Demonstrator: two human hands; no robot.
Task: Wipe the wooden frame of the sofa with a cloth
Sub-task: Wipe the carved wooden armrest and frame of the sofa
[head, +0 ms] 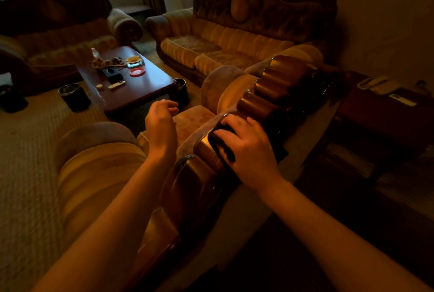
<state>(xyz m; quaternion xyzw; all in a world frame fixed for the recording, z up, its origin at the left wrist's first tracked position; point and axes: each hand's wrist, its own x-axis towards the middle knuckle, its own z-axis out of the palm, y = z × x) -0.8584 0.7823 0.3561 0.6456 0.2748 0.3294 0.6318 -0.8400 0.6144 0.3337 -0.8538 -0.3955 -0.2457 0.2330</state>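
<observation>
Right hand (pixel 246 148) flat on dark cloth (pixel 222 144), fingers (pixel 234 125) spread, wooden frame (pixel 265 94) beneath — left hand (pixel 160 122) hovering alongside, fingers loosely curled, holding nothing.

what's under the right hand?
A dark cloth, pressed by the right hand onto the glossy scalloped wooden frame of the sofa. The wood directly beneath the cloth is covered.

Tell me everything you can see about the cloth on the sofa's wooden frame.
The cloth is dark, nearly black, and looks soft and crumpled. It lies draped over the glossy brown scalloped wooden frame along the top of the sofa back, with one end hanging down the rear side. The right hand presses on it with spread fingers, covering most of it. The left hand hovers apart, touching neither. Its weave cannot be made out in the dim light.
</observation>
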